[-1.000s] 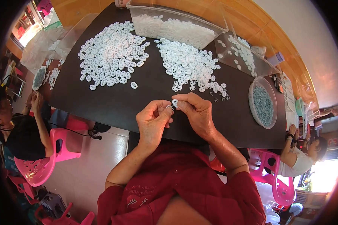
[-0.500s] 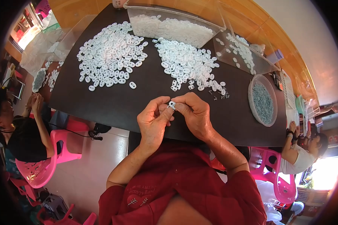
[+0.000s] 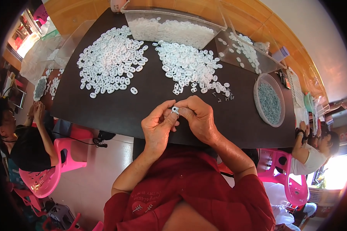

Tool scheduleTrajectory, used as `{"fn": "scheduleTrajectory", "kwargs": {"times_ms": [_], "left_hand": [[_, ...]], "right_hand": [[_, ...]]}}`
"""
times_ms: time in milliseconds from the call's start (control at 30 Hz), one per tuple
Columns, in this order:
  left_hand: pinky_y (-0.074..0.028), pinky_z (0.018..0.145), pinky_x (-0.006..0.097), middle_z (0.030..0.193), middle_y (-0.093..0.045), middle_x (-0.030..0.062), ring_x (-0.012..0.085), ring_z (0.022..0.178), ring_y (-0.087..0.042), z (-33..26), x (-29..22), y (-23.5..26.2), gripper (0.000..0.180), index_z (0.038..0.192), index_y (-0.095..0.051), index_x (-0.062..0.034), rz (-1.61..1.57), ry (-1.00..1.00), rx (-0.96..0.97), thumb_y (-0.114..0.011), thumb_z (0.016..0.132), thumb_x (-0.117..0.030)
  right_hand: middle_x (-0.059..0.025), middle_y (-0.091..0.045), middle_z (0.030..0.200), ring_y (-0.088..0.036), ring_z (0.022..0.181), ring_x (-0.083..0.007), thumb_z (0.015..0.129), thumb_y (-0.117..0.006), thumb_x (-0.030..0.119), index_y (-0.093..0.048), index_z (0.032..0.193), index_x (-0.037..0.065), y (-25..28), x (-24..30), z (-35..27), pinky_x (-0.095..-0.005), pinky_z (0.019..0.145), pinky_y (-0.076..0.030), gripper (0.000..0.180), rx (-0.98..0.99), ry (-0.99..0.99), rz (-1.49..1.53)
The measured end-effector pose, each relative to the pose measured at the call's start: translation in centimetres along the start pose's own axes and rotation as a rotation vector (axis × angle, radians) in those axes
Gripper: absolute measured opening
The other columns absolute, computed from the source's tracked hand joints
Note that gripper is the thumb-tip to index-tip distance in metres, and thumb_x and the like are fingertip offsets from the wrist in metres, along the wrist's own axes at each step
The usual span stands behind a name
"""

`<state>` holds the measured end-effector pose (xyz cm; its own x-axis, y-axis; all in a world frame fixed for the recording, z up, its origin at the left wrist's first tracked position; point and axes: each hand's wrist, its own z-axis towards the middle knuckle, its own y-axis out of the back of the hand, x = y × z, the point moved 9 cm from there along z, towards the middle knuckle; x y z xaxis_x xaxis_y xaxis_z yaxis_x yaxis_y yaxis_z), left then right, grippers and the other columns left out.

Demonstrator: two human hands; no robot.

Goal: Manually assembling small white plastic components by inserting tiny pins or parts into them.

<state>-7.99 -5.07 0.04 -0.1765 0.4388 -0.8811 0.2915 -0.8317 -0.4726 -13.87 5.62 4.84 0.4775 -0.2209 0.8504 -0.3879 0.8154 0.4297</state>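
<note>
Between both hands is a small white plastic piece with a dark hole [image 3: 175, 109], just above the table's near edge. My left hand [image 3: 159, 125] is closed, pinching the piece from the left with thumb and fingers. From the right, my right hand [image 3: 197, 117] grips it with thumb and index finger. The fingers hide part of the piece. Beyond my hands lies a heap of white oval two-holed pieces [image 3: 187, 63], with a few square-looking ones [image 3: 176, 89] at its near edge. Several small grey screws [image 3: 228, 96] are scattered beside it.
Another heap of white ovals [image 3: 110, 61] covers the table's left [image 3: 92, 109]. Behind stands a clear bin [image 3: 173, 32] of small white parts. A tilted clear bin [image 3: 235, 54] is at back right, near a round tub of screws [image 3: 268, 104]. Co-workers sit left [image 3: 31, 142] and right [image 3: 310, 154].
My hands stay together, and the piece between the fingers has turned slightly. The whole view has shifted a little.
</note>
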Motion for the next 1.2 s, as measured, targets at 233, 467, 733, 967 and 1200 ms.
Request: {"fn": "scheduleTrajectory", "kwargs": {"times_ms": [233,467,733,967,1200], "left_hand": [[-0.047,0.052,0.022,0.080,-0.057,0.0039,0.0102,0.065,-0.057,0.2,-0.2,-0.1,0.031,0.116,-0.057,0.0038,-0.063,-0.001,-0.025,-0.060,0.085,0.004],[-0.048,0.055,0.021,0.082,-0.057,0.0045,0.0108,0.067,-0.057,-0.2,0.1,0.2,0.027,0.112,-0.061,0.0034,-0.044,-0.055,-0.063,-0.059,0.085,0.005],[-0.048,0.056,0.023,0.080,-0.061,0.0072,0.0120,0.063,-0.056,0.2,-0.3,0.7,0.022,0.108,-0.062,0.0065,-0.093,-0.036,-0.081,-0.058,0.086,0.003],[-0.047,0.057,0.023,0.080,-0.062,0.0083,0.0118,0.062,-0.055,0.0,-1.2,0.5,0.022,0.108,-0.061,0.0079,-0.094,-0.030,-0.116,-0.060,0.087,0.000],[-0.046,0.058,0.022,0.087,-0.062,0.0080,0.0101,0.064,-0.053,0.1,-1.5,0.2,0.024,0.110,-0.059,0.0073,-0.082,-0.101,-0.050,-0.058,0.089,-0.002]], "right_hand": [[-0.0072,-0.057,0.085,-0.055,0.075,-0.0153,0.082,-0.057,-0.006,-0.063,0.099,0.001,0.0,1.2,-0.5,-0.0267,0.064,-0.046,0.020,-0.029,0.121,-0.059],[-0.0069,-0.058,0.087,-0.058,0.075,-0.0136,0.081,-0.059,-0.006,-0.062,0.101,0.001,-0.3,1.4,-0.8,-0.0253,0.064,-0.047,0.022,-0.021,0.094,-0.144],[-0.0064,-0.059,0.072,-0.051,0.068,-0.0213,0.072,-0.064,-0.003,-0.060,0.098,0.003,-0.4,1.3,-0.5,-0.0328,0.060,-0.043,0.027,-0.062,0.046,0.022],[-0.0044,-0.059,0.075,-0.052,0.070,-0.0204,0.071,-0.066,-0.002,-0.061,0.101,0.003,-0.2,0.9,-0.6,-0.0318,0.063,-0.044,0.031,-0.095,0.015,0.087],[-0.0054,-0.057,0.084,-0.055,0.069,-0.0107,0.076,-0.066,-0.004,-0.062,0.105,0.000,0.0,2.7,-0.4,-0.0238,0.062,-0.045,0.030,-0.080,0.184,-0.067]]}}
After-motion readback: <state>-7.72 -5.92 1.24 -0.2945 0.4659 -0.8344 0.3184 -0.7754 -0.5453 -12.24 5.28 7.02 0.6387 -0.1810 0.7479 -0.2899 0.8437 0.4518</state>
